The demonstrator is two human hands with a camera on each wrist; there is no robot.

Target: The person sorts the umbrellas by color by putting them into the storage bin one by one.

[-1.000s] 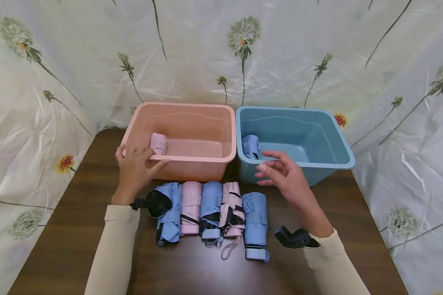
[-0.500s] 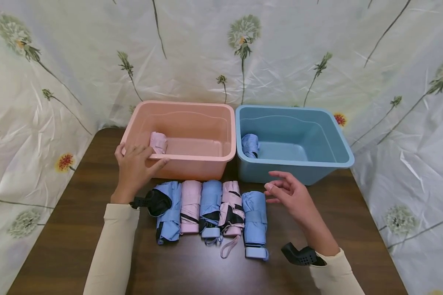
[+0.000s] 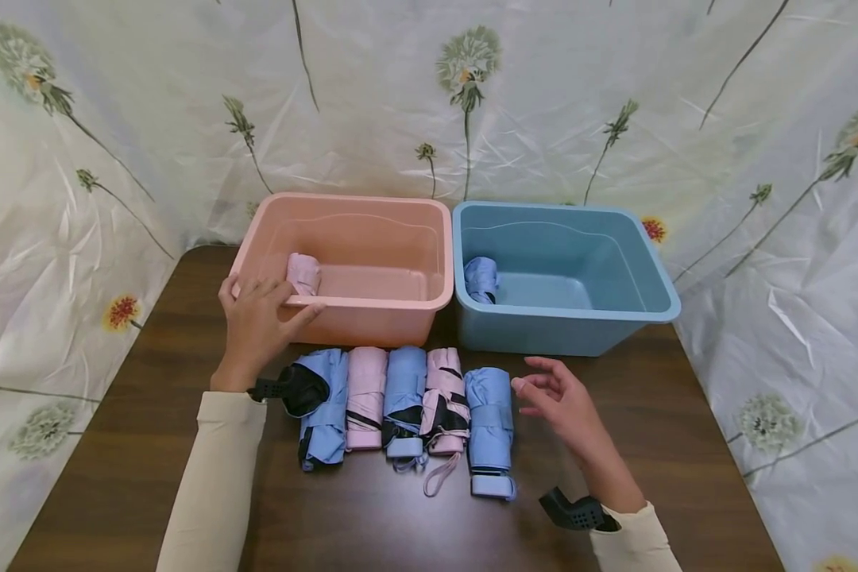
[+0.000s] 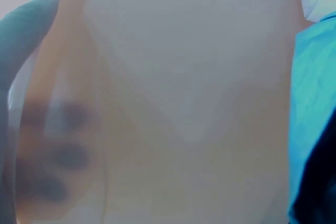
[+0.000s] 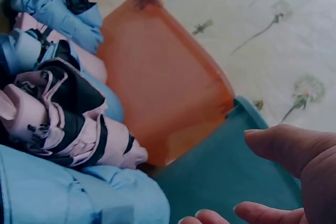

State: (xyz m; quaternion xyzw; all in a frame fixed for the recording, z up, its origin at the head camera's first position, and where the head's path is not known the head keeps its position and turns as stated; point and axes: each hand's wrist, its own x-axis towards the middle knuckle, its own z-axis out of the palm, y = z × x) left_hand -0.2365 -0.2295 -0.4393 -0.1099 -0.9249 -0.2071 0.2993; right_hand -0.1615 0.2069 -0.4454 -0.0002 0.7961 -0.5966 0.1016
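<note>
My left hand [image 3: 253, 326] grips the near rim of the pink bin [image 3: 372, 322] at its left corner. In the left wrist view the thumb [image 4: 26, 38] is outside, and fingertips show dimly through the bin wall. Beside the rightmost folded blue umbrella [image 3: 489, 421] is my right hand [image 3: 565, 401], holding nothing, with thumb and fingers apart. Left of that umbrella lie a pink umbrella with black trim [image 3: 446, 397], a blue one [image 3: 404, 397], a plain pink one [image 3: 366, 393] and another blue one [image 3: 330, 421], partly behind the left wrist camera.
A blue bin [image 3: 536, 330] stands right of the pink bin, with a folded blue umbrella [image 3: 481, 278] inside. The pink bin holds a folded pink umbrella [image 3: 303, 272]. Both stand on a dark wooden table [image 3: 372, 524] before a flowered cloth [image 3: 372, 95].
My right hand has come down from over the blue bin's near rim to the right side of the rightmost blue umbrella. The left hand keeps its grip on the pink bin.
</note>
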